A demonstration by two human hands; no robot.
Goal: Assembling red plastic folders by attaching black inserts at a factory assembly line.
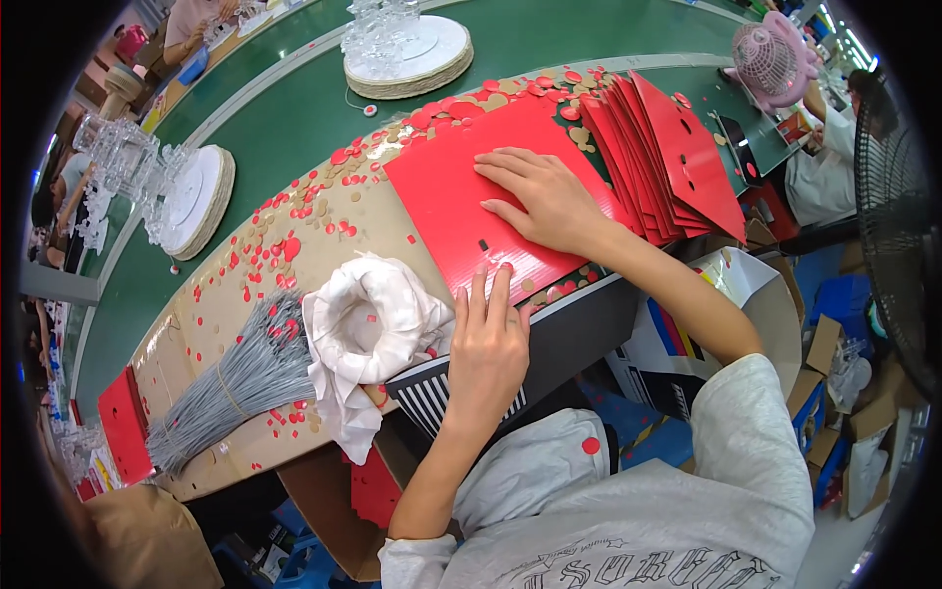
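A flat red paper bag [461,201] lies on the cardboard-covered bench [206,324] in front of me. My right hand [545,196] rests palm down on its far half, fingers spread. My left hand [488,344] presses its near edge with straight fingertips, close to a small punched slot. Neither hand grips anything. A fanned stack of more red bags [667,157] lies just right of my right hand.
A white cloth ring [368,329] and a bundle of grey cords [235,378] lie to the left. Red and brown punched dots litter the bench. Glass pieces on round bases [407,54] ride the green belt [285,118]. A pink fan [775,59] stands far right; boxes below right.
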